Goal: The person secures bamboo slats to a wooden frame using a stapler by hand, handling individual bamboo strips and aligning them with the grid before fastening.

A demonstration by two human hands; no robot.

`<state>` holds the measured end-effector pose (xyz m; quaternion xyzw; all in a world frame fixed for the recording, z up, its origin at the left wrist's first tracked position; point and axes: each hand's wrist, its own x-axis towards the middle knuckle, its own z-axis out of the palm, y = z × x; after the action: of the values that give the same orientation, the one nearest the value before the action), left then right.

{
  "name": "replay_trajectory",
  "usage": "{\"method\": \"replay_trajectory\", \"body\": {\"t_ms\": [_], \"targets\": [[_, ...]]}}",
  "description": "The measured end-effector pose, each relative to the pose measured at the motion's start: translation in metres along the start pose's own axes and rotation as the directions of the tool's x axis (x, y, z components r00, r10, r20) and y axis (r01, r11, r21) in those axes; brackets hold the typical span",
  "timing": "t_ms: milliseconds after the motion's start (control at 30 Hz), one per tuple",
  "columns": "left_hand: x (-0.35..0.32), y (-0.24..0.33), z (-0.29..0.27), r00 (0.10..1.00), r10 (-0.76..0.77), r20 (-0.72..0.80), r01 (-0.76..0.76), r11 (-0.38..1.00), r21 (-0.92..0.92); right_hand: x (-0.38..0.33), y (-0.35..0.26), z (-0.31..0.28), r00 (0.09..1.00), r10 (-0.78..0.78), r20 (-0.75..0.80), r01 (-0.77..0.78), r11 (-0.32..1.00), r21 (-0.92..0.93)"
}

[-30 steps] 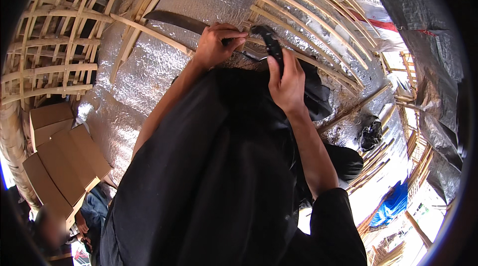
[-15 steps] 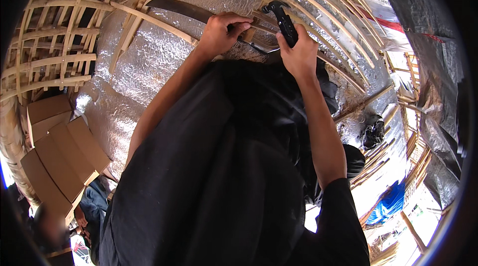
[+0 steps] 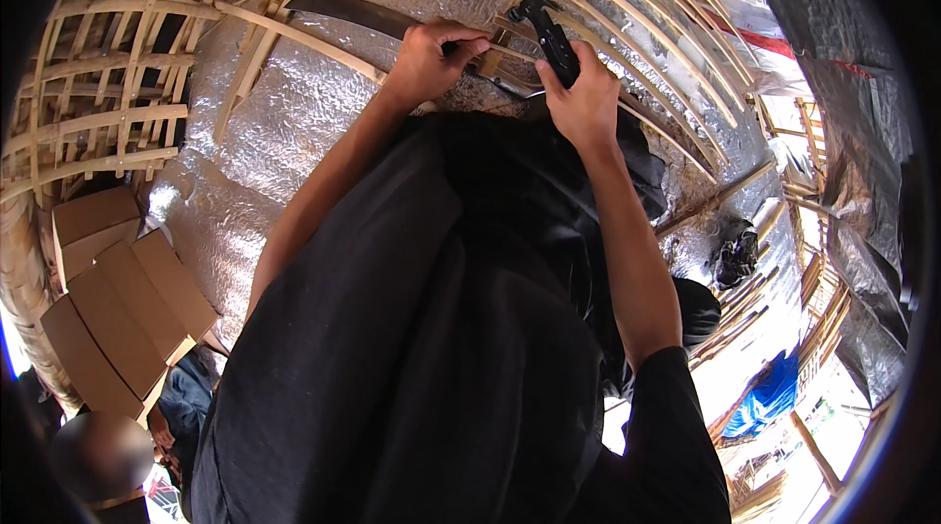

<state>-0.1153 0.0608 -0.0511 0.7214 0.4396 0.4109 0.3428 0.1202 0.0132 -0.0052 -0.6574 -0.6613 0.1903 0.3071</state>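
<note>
My right hand is closed around the black handle of a claw hammer, its head raised toward the far side. To its left, my left hand makes a pinch with thumb and forefinger at the end of a thin bamboo strip; whatever lies between the fingertips is too small to make out. A dark, curved machete blade lies on the ground beyond my left hand, which hides part of it. The hammer head hangs just above the bamboo pieces.
Long bamboo strips lie in rows at the far right. A woven bamboo lattice stands at the left, with cardboard boxes below it. Shiny silver sheeting covers the ground. Another person is partly visible at the lower left.
Both hands have shifted slightly to the left, the hammer with the right one. The person at the lower left has moved a little to the right.
</note>
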Motion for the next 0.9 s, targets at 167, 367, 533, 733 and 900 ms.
{"method": "replay_trajectory", "body": {"t_ms": [167, 367, 533, 733, 900], "targets": [[-0.001, 0.003, 0.000, 1.000, 0.006, 0.018, -0.007, 1.000, 0.021, -0.003, 0.003, 0.002, 0.999, -0.027, -0.017, 0.027, 1.000, 0.001], [0.000, 0.005, -0.003, 0.998, 0.021, 0.054, -0.021, 1.000, -0.005, -0.008, 0.003, 0.002, 0.999, -0.042, -0.011, 0.042, 0.999, 0.026], [0.000, 0.012, -0.011, 0.995, 0.019, 0.100, -0.018, 1.000, -0.010, -0.020, 0.003, 0.008, 0.996, -0.092, 0.004, 0.092, 0.993, 0.076], [0.005, 0.010, -0.007, 0.983, 0.132, 0.126, -0.149, 0.979, 0.137, -0.009, 0.011, -0.006, 0.994, -0.097, -0.053, 0.099, 0.994, 0.050], [0.012, 0.007, -0.003, 0.954, 0.280, 0.109, -0.299, 0.924, 0.241, -0.007, 0.011, -0.006, 0.997, -0.073, -0.011, 0.074, 0.995, 0.066]]}}
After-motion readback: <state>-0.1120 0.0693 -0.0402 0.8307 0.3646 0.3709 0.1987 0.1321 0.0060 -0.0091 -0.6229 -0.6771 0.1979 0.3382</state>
